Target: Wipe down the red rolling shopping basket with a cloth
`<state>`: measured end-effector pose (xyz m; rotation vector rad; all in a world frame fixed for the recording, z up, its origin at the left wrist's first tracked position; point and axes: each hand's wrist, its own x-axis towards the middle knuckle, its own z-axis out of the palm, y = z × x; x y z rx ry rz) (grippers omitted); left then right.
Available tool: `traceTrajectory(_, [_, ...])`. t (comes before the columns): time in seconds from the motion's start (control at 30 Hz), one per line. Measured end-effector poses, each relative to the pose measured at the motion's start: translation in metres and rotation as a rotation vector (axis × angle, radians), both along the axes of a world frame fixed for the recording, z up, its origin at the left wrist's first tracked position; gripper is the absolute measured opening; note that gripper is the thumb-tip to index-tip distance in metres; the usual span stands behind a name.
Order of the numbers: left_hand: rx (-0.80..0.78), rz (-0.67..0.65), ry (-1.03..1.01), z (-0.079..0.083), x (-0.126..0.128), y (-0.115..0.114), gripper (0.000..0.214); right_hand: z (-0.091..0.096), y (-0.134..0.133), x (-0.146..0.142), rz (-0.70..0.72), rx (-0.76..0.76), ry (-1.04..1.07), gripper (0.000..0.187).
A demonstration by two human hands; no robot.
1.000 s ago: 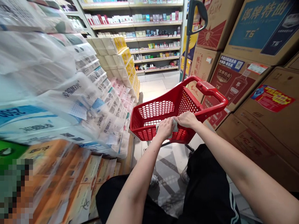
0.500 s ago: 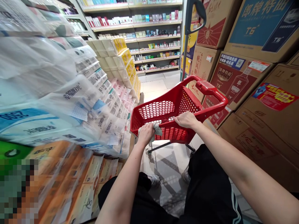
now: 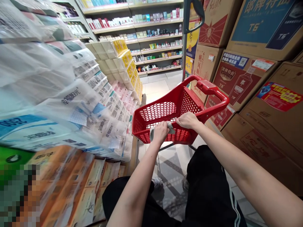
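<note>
A red plastic shopping cart (image 3: 158, 111) with perforated walls stands in front of me, turned sideways. My left hand (image 3: 161, 131) is closed on a pale grey cloth (image 3: 170, 127) and presses it over the cart's near rim. Parts of the cloth stick out on both sides of the fingers. Close by on the right, my right hand (image 3: 187, 120) grips the same rim with its fingers wrapped around it. The cart's handle (image 3: 210, 87) rises to the right of both hands, touched by neither.
Wrapped tissue packs (image 3: 106, 104) are piled along the left, with orange packs (image 3: 56, 170) below them. Cardboard cartons (image 3: 255, 85) are stacked on the right. Behind the cart stand a dark upright handle (image 3: 194, 19) and stocked shelves (image 3: 139, 23).
My left hand has slid the cloth rightward along the near rim, closer to my right hand. The right hand keeps its hold on the rim.
</note>
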<state>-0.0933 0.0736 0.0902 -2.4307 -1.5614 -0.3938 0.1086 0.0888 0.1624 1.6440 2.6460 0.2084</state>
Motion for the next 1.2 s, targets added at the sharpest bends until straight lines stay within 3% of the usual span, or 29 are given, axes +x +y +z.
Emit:
traceTrajectory(0.07, [-0.008,-0.015,0.009,0.001,0.007,0.004,0.014,0.001,0.003,0.002,0.0,-0.009,-0.008,0.06])
traceTrajectory(0.17, [-0.028,-0.006,0.023,0.002,-0.005,0.006,0.014,0.002,0.009,0.006,0.008,-0.021,-0.026,0.061])
traceTrajectory(0.4, [-0.078,0.186,0.025,-0.004,-0.093,-0.005,0.021,0.003,0.028,0.014,0.023,-0.037,-0.06,0.061])
traceTrajectory(0.53, [-0.095,0.19,-0.006,-0.01,-0.127,-0.012,0.031,0.0,0.042,0.017,0.02,-0.039,-0.076,0.061])
traceTrajectory(0.77, [-0.088,0.268,0.014,-0.014,-0.118,-0.007,0.028,-0.001,0.069,0.01,-0.137,-0.099,-0.072,0.057])
traceTrajectory(0.93, [-0.078,0.309,0.05,-0.011,-0.11,-0.004,0.023,-0.015,0.075,-0.02,-0.223,-0.125,-0.047,0.054])
traceTrajectory(1.07, [-0.059,0.289,0.031,-0.012,-0.103,-0.017,0.02,-0.031,0.068,-0.052,-0.225,-0.141,0.031,0.06])
traceTrajectory(1.2, [-0.055,0.265,-0.015,-0.016,-0.089,-0.041,0.019,-0.039,0.068,-0.052,-0.31,-0.148,0.094,0.056])
